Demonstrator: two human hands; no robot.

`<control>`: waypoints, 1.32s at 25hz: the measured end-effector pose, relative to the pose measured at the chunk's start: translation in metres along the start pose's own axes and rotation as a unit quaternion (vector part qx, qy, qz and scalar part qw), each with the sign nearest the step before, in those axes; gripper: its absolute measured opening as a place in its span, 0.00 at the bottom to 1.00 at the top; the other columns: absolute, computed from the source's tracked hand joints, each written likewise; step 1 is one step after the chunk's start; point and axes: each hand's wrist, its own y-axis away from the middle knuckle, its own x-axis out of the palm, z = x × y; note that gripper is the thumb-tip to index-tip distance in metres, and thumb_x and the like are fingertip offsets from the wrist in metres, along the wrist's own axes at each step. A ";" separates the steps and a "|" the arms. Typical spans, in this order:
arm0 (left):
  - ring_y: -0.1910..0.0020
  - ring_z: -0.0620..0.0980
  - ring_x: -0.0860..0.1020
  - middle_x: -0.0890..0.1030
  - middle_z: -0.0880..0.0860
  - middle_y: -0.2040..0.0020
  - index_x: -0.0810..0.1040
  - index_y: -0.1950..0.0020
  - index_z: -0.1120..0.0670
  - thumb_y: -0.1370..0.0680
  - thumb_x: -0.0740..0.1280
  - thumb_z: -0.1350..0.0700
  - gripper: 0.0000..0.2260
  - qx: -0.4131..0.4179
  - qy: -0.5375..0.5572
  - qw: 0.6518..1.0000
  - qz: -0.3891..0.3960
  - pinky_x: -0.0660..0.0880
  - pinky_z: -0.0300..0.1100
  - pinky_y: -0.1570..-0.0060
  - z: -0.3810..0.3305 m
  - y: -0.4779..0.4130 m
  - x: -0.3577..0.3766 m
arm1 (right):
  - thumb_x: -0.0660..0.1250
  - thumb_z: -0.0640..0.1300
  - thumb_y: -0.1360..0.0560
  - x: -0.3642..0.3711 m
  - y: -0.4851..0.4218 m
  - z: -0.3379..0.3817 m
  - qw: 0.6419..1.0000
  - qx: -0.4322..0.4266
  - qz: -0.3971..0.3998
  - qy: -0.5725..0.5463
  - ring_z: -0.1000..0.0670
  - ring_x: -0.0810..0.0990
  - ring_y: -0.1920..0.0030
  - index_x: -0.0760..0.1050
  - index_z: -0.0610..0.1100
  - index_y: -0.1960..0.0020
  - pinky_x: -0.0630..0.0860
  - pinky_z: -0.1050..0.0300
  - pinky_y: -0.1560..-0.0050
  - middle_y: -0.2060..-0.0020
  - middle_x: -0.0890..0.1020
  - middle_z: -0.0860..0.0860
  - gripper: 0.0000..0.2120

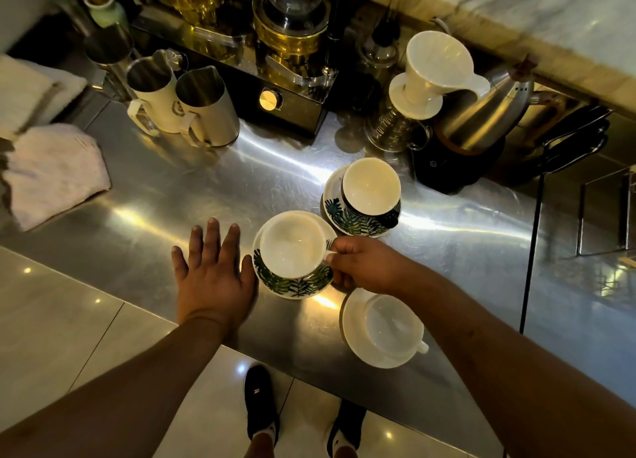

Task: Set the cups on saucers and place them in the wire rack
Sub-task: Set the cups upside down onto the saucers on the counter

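Both forearms fill the bottom of my feed, and between them, down on the tiled floor (51,320), stands a pair of black shoes (261,402). Up on the steel bench (206,189), the right hand (364,264) has thumb and fingers pinched on the handle of a leaf-print cup (292,251). That cup sits upright on its leaf-print saucer (296,285), handle pointing right.

The left hand (213,271) is wide and flat, fingers spread, palm down, holding nothing, just left of that saucer. Its thumb is right at the rim, and I can't tell from here whether it touches.

Behind and to the right, close by, a second patterned cup (371,185) sits on a second patterned saucer (354,223), its dark handle turned toward me. Nearer the front edge, partly tucked under the right forearm, a plain white cup (389,323) sits on a white saucer (354,333), handle to the right.

At the back left I've got two steel pitchers (179,99) side by side, touching a black machine (285,113) with a gold knob. A white dripper (433,68) and a steel kettle (488,113) stand at the back right. A pale folded cloth (55,175) lies at the far left, well apart from the cups. A black wire frame (578,132) shows at the right edge, but I can't make out its shape.
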 end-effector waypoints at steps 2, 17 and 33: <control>0.17 0.55 0.45 0.53 0.53 0.16 0.55 0.18 0.44 0.17 0.47 0.38 0.28 -0.002 0.001 1.000 -0.001 0.43 0.63 0.21 0.000 0.000 0.000 | 0.65 0.44 0.18 -0.004 0.000 0.000 0.999 0.000 0.015 0.049 0.45 0.84 0.59 0.79 0.47 0.54 0.83 0.44 0.49 0.57 0.86 0.39 0.08; 0.17 0.55 0.42 0.50 0.53 0.16 0.52 0.18 0.45 0.18 0.45 0.38 0.29 0.003 0.013 1.000 0.017 0.40 0.63 0.22 0.002 -0.002 0.000 | 0.63 0.48 0.19 0.005 0.003 0.004 0.984 0.008 -0.078 0.158 0.56 0.84 0.63 0.79 0.49 0.46 0.75 0.65 0.66 0.60 0.85 0.54 0.07; 0.17 0.55 0.42 0.43 0.53 0.16 0.45 0.17 0.43 0.21 0.40 0.33 0.33 0.066 0.003 0.993 0.097 0.41 0.61 0.23 0.023 -0.005 -0.014 | 0.65 0.56 0.24 0.040 0.120 -0.017 0.908 -0.076 -0.318 0.263 0.54 0.72 0.37 0.69 0.60 0.34 0.70 0.59 0.45 0.33 0.75 0.57 0.18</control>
